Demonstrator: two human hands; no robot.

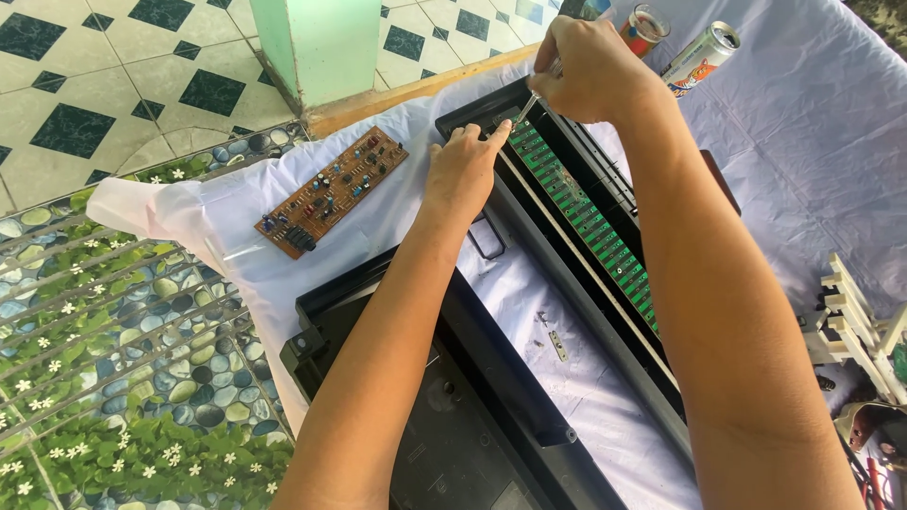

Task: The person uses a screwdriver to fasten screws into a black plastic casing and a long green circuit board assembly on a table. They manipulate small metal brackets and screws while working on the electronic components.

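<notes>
At far left on the white-covered surface (236, 212) a brown board (331, 192) is laid aside. The black case (472, 123) is steadied by the left hand (463, 175), fingers flat. A screwdriver (531, 102) is gripped in the closed right hand (590, 71), tip on the green board (586, 212).

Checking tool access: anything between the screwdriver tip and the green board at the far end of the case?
Nothing visible. The right hand holds the screwdriver with its tip down at the green board. The left hand rests beside it, fingertips near the tip, not across it.
</notes>
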